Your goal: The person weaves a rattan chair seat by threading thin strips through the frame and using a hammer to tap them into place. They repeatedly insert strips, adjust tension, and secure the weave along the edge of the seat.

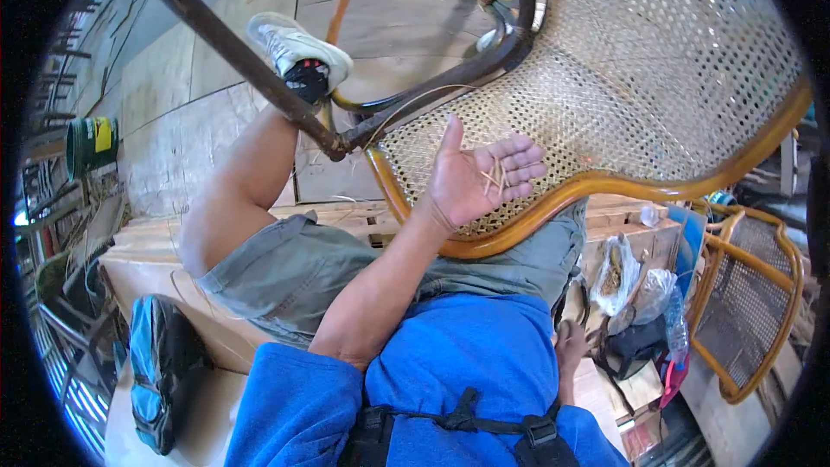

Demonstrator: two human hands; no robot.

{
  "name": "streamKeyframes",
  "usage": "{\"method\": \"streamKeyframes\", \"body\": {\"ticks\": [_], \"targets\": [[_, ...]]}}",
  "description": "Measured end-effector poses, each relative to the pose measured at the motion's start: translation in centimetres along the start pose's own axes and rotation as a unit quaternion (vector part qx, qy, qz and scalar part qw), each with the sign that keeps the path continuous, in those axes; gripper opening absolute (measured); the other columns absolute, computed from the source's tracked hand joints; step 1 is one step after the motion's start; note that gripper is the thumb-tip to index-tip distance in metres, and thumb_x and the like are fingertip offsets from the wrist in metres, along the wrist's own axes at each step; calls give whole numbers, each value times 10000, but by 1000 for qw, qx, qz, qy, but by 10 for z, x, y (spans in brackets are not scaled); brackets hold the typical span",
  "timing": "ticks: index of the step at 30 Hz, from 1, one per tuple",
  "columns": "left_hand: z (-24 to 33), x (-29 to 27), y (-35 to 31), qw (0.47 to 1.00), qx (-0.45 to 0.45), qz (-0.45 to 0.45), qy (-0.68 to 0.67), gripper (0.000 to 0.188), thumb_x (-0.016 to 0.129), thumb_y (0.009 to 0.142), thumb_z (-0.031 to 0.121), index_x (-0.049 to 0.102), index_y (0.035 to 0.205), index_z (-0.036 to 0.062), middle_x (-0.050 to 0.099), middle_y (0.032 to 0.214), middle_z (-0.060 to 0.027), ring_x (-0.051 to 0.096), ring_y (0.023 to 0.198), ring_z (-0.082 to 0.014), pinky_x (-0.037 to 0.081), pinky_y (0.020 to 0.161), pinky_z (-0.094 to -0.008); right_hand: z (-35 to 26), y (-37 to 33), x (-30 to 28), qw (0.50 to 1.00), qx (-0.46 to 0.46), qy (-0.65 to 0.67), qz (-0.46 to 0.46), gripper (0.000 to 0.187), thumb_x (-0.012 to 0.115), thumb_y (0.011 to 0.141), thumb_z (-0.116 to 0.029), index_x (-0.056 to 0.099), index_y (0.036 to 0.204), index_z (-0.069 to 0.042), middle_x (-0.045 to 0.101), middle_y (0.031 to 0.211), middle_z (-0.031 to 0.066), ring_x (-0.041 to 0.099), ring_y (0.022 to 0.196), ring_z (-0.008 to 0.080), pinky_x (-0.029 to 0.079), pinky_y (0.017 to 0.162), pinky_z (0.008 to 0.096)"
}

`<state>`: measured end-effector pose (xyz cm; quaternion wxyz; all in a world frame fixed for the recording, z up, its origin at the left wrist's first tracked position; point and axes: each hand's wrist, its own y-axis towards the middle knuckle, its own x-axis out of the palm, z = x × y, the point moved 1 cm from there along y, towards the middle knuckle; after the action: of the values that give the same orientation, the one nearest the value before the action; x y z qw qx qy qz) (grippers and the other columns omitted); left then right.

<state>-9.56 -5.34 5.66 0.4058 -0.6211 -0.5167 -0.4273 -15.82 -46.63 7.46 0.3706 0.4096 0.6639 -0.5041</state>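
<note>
My left hand [471,177] is palm up with its fingers stretched out. Several short, thin pale sticks [494,176] lie loose on the palm. Beneath it a chair with woven cane [605,95] and a glossy brown rim rests tilted across my lap. Its dark frame pole [233,52] runs over my leg to the upper left. A thin strand of cane [406,104] curves up from the joint near the panel's corner. My right hand [569,344] hangs low by my right side, beside the bags; its fingers are too dark and small to read.
Plastic bags [617,277] and a black bag [635,350] sit on the wooden bench to the right. Another cane-panelled chair frame [750,294] stands beyond them. A blue and black backpack [156,372] lies at the lower left. Further back is a green bucket [91,145].
</note>
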Motion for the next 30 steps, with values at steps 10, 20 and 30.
{"method": "streamKeyframes", "body": {"ticks": [10,20,30], "targets": [[-2,5,3,1000,-9,26,-8,1085,235,722,848,390,1305,-54,450,1303,-255,464,1190,-381,396,966,-493,-255,128,-74,934,-309,163,74,186,636,779,-42,610,963,-32,595,897,101,561,867,250,440,798,339],[5,-11,4,995,-8,-65,-71,1092,271,731,832,356,1313,-88,492,1262,-249,557,1094,-333,454,925,-441,-304,136,-51,884,-460,18,81,297,670,704,-56,623,997,-85,556,1005,59,502,966,264,402,853,395],[5,-7,6,997,-20,-31,-62,1036,262,762,811,403,1296,-65,581,1139,-195,608,989,-277,471,900,-429,-321,148,-54,857,-498,-8,130,184,647,722,-49,644,905,-68,524,1091,85,505,984,276,399,910,395]]}}
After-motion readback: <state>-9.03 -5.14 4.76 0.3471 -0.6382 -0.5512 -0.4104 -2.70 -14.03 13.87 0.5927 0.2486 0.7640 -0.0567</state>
